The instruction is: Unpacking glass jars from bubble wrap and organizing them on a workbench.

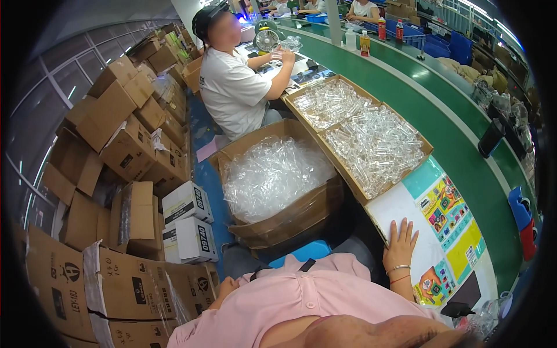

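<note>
The right hand (400, 248) lies flat on the smooth white tabletop (394, 210), fingers spread, holding nothing, perhaps to lean on. The left hand (228, 287) curls beside the pink buttoned shirt (270, 293); I cannot tell if it grips anything. Past the right hand sits a shallow brown cardboard tray (341, 169), likely for easy reach. Its clear plastic pieces (377, 148) look shiny and jumbled.

Brown cardboard boxes (119, 95) pile high along the left, two white cartons (196, 239) near them and a pink sheet (211, 148) farther up, while a co-worker (232, 87) in a white shirt faces a small fan (267, 40) — and beyond, bottles (382, 29) stand near blue crates (413, 39).
</note>
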The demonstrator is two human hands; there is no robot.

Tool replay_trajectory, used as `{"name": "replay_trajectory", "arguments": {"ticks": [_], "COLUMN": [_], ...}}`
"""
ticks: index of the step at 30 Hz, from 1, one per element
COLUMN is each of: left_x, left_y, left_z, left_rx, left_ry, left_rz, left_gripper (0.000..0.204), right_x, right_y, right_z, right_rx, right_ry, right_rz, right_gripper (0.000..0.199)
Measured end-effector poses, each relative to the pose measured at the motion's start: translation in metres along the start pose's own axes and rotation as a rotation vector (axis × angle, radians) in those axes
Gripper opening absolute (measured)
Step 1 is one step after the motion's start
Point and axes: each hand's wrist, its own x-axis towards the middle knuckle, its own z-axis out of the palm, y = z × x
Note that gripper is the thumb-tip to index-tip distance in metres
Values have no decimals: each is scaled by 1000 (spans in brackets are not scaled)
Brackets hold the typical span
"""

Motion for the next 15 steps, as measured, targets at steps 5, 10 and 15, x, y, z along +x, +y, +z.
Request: {"name": "replay_trajectory", "arguments": {"ticks": [5,10,15], "left_x": [-22,20,120], "left_y": [67,112,125], "left_z": [-52,-97,-170], "left_rx": [60,162,399], "left_ry": [-134,151,309], "left_rz": [137,576,306], "left_gripper": [28,21,56], "right_x": [3,1,-1], "right_y": [5,9,6], "right_z": [19,19,22], "right_rx": [-36,-47,-52], "right_ry": [146,125,123], "right_rz": [10,-20,-43], "right_gripper": [70,55,53]}}
